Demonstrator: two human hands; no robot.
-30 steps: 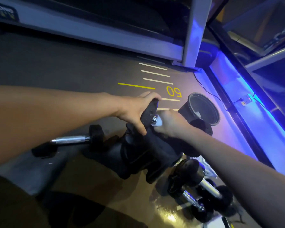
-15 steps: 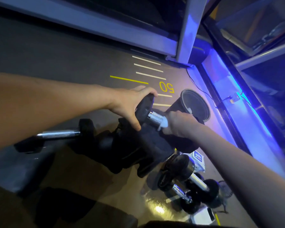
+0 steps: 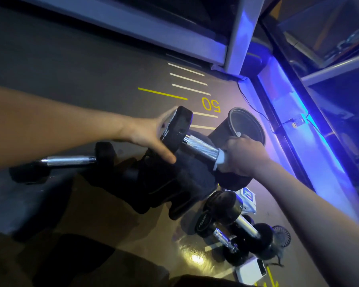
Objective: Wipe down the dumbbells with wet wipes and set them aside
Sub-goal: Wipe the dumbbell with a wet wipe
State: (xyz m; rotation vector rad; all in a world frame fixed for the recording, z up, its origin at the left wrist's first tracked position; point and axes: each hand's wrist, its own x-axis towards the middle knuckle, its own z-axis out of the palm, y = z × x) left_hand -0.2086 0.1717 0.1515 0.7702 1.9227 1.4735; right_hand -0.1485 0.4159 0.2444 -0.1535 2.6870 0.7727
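Observation:
I hold a black dumbbell [image 3: 199, 145] with a knurled chrome handle above the floor. My left hand [image 3: 151, 137] grips its left head [image 3: 175, 129]. My right hand [image 3: 244, 156] is closed around the handle's right end with a white wet wipe [image 3: 221, 158] pressed under it. The dumbbell's right head is mostly hidden behind my right hand. Another dumbbell [image 3: 64, 161] lies on the floor to the left. Two more dumbbells [image 3: 234, 228] lie lower right. A wet wipes pack [image 3: 249, 198] lies beside them.
A black bin [image 3: 247, 125] lies tipped over behind my right hand. A black bag [image 3: 153, 187] sits under the held dumbbell. A white device [image 3: 251, 271] and a small fan [image 3: 281, 236] lie lower right. A rack frame [image 3: 234, 38] and a blue-lit ledge [image 3: 303, 141] border the floor.
My right hand has slid with the wipe along the handle toward the right end, baring more chrome. The view has shifted closer.

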